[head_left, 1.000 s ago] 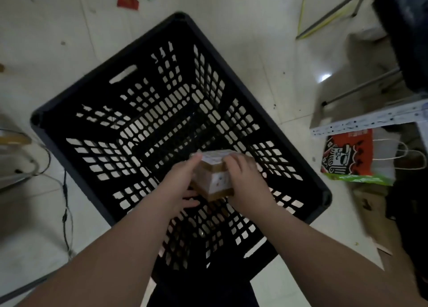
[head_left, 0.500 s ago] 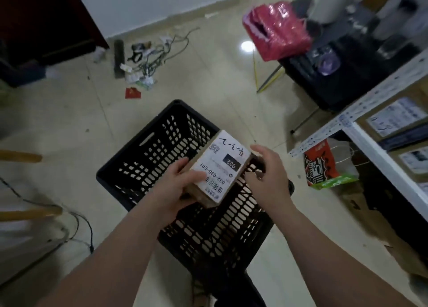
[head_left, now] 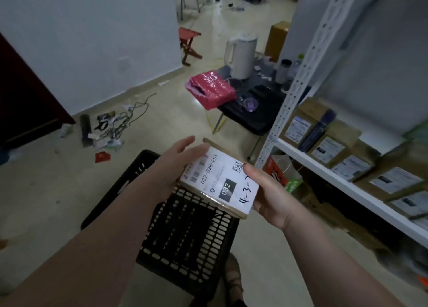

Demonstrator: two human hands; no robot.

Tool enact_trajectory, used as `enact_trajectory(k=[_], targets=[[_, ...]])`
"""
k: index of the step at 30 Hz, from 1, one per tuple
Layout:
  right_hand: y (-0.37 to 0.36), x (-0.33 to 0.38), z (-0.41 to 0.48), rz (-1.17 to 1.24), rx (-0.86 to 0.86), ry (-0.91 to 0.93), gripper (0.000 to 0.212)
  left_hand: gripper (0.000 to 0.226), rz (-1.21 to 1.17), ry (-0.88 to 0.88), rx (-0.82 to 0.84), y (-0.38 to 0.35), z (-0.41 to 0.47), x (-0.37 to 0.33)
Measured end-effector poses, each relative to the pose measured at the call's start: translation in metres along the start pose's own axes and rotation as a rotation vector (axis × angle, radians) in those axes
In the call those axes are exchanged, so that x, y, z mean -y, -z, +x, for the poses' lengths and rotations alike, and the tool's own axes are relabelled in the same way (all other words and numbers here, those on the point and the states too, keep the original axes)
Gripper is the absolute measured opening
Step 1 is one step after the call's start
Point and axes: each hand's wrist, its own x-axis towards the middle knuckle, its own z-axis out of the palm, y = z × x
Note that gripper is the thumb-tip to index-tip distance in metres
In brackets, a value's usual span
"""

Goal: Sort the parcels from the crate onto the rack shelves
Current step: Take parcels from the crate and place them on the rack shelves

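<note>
Glossy beige floor [head_left: 46, 202], cables [head_left: 125, 121] strewn upper left. At centre frame, above the black crate [head_left: 185, 237], the parcel [head_left: 220, 181] showed "032", "032-038" and handwritten "4-3-". The right hand [head_left: 266, 195] had its fingers clamped on the parcel's right edge. The left hand [head_left: 176, 165] lay with fingers straight along its left side. The white rack [head_left: 324, 167] stood near on the right, with bare floor between.

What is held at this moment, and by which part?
A labelled parcel: the right hand pinches its right end, thumb on top; the left hand supports its left edge.
</note>
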Motion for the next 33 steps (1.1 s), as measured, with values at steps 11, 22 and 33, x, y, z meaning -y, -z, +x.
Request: enact_trajectory(k=[11, 22, 33], targets=[[0.092, 0.008, -0.120, 0.248, -0.318, 0.245, 0.035, 0.055, 0.109, 0.039, 0.279, -0.169, -0.012, 0.012], [0.299, -0.074, -0.300, -0.166, -0.827, 0.355, 0.058, 0.117, 0.344, 0.096, 0.460, -0.449, -0.064, 0.133], [0.449, -0.166, -0.424, -0.406, -1.194, 0.127, 0.085, 0.131, 0.608, 0.042, 0.649, -0.649, -0.124, 0.251]])
